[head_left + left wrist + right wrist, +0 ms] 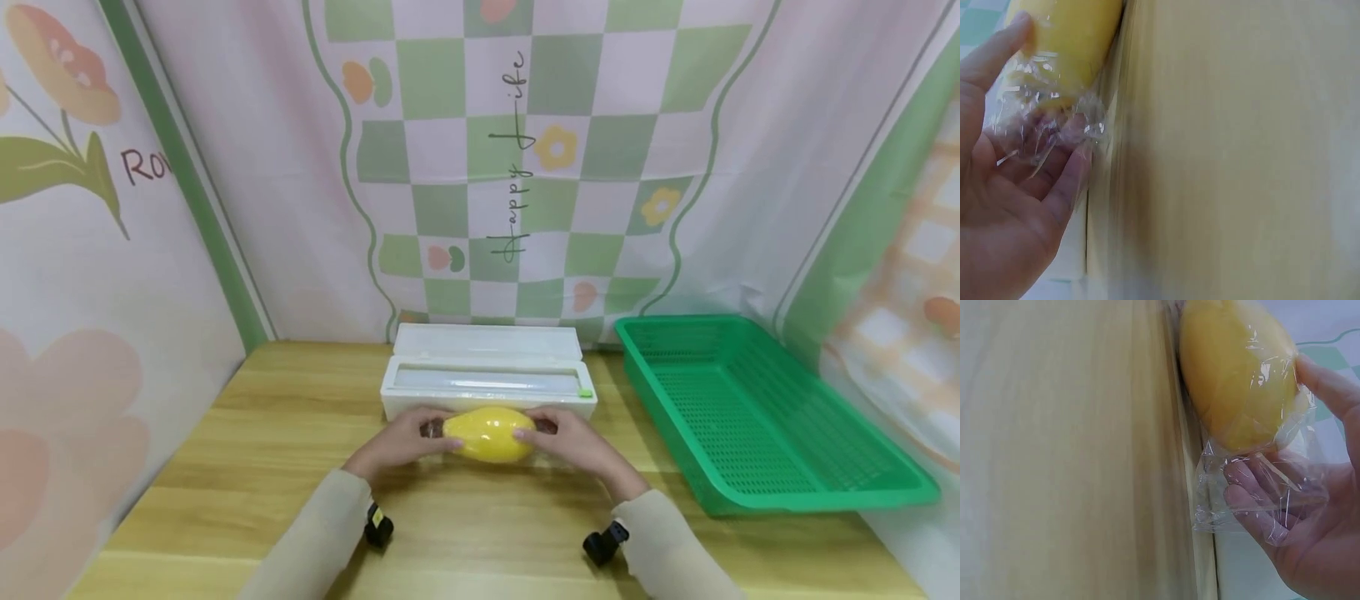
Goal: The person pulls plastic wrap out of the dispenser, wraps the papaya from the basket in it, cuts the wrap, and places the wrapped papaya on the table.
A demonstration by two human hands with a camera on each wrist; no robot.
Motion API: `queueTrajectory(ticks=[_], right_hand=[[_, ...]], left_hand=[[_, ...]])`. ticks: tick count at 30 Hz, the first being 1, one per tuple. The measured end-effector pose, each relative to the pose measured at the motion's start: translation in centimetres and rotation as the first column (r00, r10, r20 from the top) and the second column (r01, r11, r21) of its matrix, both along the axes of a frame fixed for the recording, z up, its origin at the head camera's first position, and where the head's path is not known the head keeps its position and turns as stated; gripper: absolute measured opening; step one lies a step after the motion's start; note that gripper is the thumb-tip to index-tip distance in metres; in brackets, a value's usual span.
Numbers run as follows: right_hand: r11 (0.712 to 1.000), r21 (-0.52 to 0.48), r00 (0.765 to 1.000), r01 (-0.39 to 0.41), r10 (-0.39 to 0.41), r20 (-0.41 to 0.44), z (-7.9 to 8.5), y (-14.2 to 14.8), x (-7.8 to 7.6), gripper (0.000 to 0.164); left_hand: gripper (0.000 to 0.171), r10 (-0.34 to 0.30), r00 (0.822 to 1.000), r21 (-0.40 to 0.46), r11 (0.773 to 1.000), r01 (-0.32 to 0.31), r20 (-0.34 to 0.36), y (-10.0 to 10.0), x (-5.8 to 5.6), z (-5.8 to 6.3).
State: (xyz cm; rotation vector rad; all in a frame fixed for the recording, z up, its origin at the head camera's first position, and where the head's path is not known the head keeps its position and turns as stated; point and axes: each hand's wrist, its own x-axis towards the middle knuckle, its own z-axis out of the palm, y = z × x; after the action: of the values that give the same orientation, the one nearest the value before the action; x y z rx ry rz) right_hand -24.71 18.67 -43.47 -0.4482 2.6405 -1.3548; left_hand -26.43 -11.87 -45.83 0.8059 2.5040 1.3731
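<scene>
A smooth, yellow, oblong fruit (491,435), tapering toward its left end, is held level between both hands in front of a white cling film dispenser (487,407). Clear cling film (1241,506) wraps it tightly, with loose crumpled ends sticking out at either side. My left hand (401,439) grips the narrow end, thumb on the near side and fingers behind the bunched film. At the wider end my right hand (576,442) does the same; in the right wrist view its fingers are curled under the loose film flap.
The dispenser's lid (487,342) stands raised at the back, showing a film roll and a green slider (585,392). A green plastic basket (757,417) sits on the right of the wooden table (480,533). Patterned curtains (502,167) enclose the back and sides.
</scene>
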Motion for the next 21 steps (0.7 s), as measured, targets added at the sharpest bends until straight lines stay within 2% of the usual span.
queueTrajectory(ticks=[3, 6, 9, 11, 12, 14, 18, 19, 21], right_hand=[[1.0, -0.012, 1.0, -0.001, 0.001, 0.001, 0.0, -0.2, 0.1, 0.054], [1.0, -0.013, 1.0, 0.009, -0.009, 0.003, 0.1, -0.4, 0.3, 0.055], [1.0, -0.021, 1.0, 0.008, -0.008, -0.002, 0.1, -0.6, 0.4, 0.054], [1.0, -0.031, 1.0, -0.001, 0.0, -0.011, 0.1, -0.6, 0.4, 0.054], [0.999, -0.036, 1.0, -0.01, 0.009, -0.018, 0.1, -0.6, 0.5, 0.054], [0.999, -0.039, 0.999, -0.032, 0.03, -0.036, 0.1, -0.6, 0.5, 0.052], [0.998, -0.03, 0.996, -0.051, 0.049, -0.071, 0.1, -0.6, 0.5, 0.049], [0.998, -0.026, 0.996, -0.051, 0.049, -0.076, 0.0, -0.6, 0.5, 0.048], [0.999, -0.024, 0.996, -0.042, 0.04, -0.08, -0.1, -0.5, 0.6, 0.048]], left_hand=[[0.048, -0.001, 1.0, -0.012, 1.0, 0.001, -0.002, -0.4, 0.0, 0.2], [0.055, -0.007, 0.999, -0.033, 0.999, 0.006, -0.035, -0.8, 0.2, 0.6], [0.057, -0.013, 0.993, -0.062, 0.998, 0.006, -0.114, -0.6, 0.5, 1.3], [0.056, -0.022, 0.981, -0.087, 0.996, 0.005, -0.192, -0.2, 0.8, 1.8], [0.055, -0.028, 0.971, -0.107, 0.994, 0.002, -0.238, 0.1, 1.0, 2.0], [0.057, -0.035, 0.937, -0.16, 0.987, -0.022, -0.347, 0.9, 1.3, 2.2], [0.061, -0.039, 0.848, -0.244, 0.964, -0.108, -0.528, 2.3, 1.9, 2.4], [0.061, -0.039, 0.832, -0.253, 0.959, -0.123, -0.553, 2.7, 2.1, 2.4], [0.058, -0.045, 0.818, -0.267, 0.954, -0.134, -0.573, 3.4, 2.2, 2.5]])
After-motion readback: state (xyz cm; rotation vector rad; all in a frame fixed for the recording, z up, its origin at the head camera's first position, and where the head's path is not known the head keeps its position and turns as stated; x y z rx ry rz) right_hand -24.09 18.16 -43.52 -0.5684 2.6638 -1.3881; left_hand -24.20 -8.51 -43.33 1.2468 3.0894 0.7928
